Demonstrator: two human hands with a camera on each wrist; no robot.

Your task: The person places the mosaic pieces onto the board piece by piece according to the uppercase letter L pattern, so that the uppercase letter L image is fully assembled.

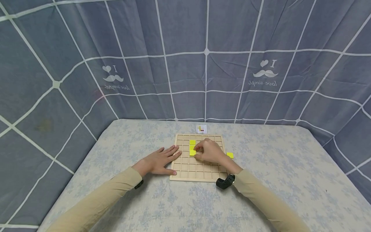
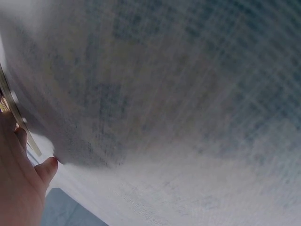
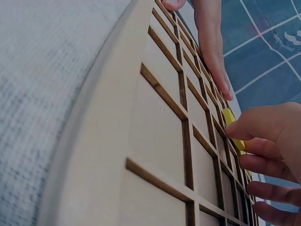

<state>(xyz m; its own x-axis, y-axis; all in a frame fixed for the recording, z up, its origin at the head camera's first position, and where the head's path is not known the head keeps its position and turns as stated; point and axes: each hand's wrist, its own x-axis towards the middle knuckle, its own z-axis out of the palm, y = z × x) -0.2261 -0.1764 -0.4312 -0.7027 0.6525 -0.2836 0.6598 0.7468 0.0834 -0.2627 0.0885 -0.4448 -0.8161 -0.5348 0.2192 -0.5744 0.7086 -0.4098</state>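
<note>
A wooden grid board (image 1: pixel 185 176) lies on the table. My left hand (image 1: pixel 161 161) rests with spread fingers across its left edge, the thumb near the lower left corner. Several yellow square tiles (image 1: pixel 192 142) form a column in the upper middle of the grid. At the lower end of that column, my right hand (image 1: pixel 211 152) pinches a yellow tile (image 3: pixel 233 129) between thumb and fingers. The hand partly covers the cells to its right. In the left wrist view, only the board's edge shows beside the left hand (image 2: pixel 21 174).
One loose yellow tile (image 1: pixel 230 155) lies just off the board's right edge. A small printed grid card (image 1: pixel 201 129) sits behind the board. The table wears a pale floral cloth (image 1: pixel 275 154), and a grey-blue checked curtain (image 1: pixel 185 74) hangs around the back and sides.
</note>
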